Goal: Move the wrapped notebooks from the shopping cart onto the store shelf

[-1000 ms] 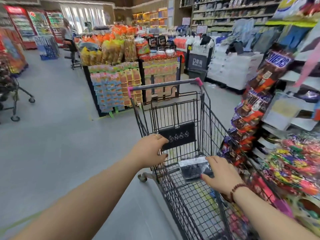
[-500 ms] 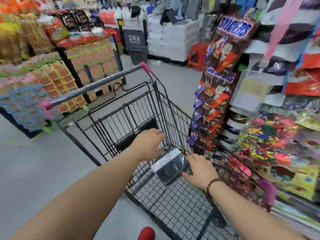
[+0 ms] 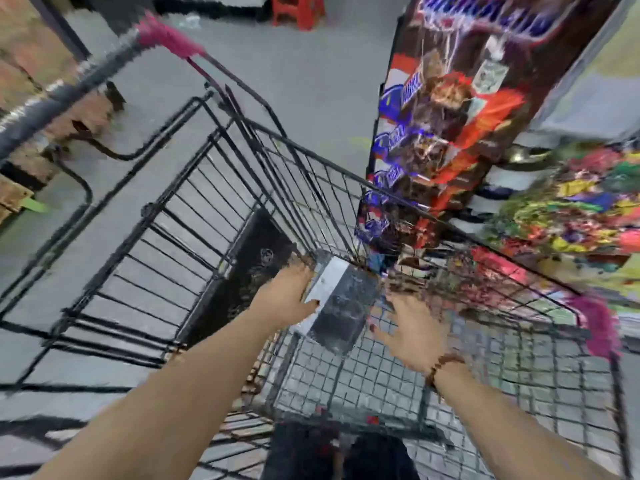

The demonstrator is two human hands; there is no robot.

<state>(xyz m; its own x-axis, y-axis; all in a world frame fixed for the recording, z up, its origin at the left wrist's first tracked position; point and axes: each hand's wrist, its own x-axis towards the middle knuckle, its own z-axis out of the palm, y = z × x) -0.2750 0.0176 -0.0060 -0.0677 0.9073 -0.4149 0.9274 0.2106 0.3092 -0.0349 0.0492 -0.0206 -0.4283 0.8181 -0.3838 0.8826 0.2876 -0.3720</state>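
Note:
A pack of wrapped notebooks (image 3: 341,303), dark with a shiny clear wrap and a white edge, lies tilted in the far corner of the black wire shopping cart (image 3: 311,147). My left hand (image 3: 285,296) grips the pack's left edge, thumb on top. Spread open just right of the pack is my right hand (image 3: 408,332), its thumb by the pack's lower right corner; a bead bracelet is on that wrist. The store shelf (image 3: 571,209) stands right against the cart's right side. The whole frame is motion-blurred.
A chocolate bar display (image 3: 450,116) hangs at the shelf's end, with bright sweet packets beside it. The cart's handle bar with pink ends (image 3: 166,39) points up left. Its black seat flap (image 3: 256,265) sits left of the pack. A red stool (image 3: 298,8) stands on the grey floor beyond.
The view has tipped down and swung right over the cart. My left hand moved from the cart's flap onto the pack's left edge. My right hand has slid off the pack to its right.

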